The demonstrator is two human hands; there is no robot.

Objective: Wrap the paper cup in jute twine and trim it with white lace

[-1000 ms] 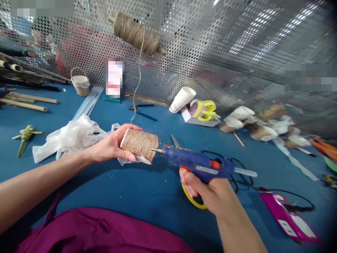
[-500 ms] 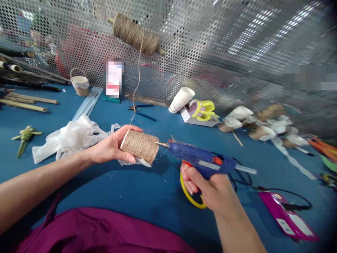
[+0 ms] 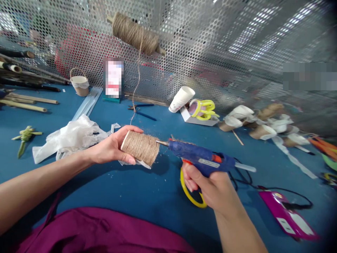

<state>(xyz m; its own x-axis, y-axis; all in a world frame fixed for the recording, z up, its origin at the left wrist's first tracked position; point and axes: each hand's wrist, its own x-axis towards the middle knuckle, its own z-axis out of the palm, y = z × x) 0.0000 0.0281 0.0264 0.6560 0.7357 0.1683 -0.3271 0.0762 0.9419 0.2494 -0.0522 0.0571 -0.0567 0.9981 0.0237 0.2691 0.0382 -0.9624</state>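
Left grip (image 3: pixel 112 149) holds the twine-wrapped cup (image 3: pixel 140 148) sideways above the bench (image 3: pixel 142 191); right grip (image 3: pixel 204 184) is wrapped around the glue gun (image 3: pixel 195 154), nozzle (image 3: pixel 163 143) at the cup's end. Caution: if the cup rolls, the nozzle may skid off line

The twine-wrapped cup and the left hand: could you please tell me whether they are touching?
Touching: the head view shows the left hand gripping the twine-wrapped cup, with the thumb against its near side.
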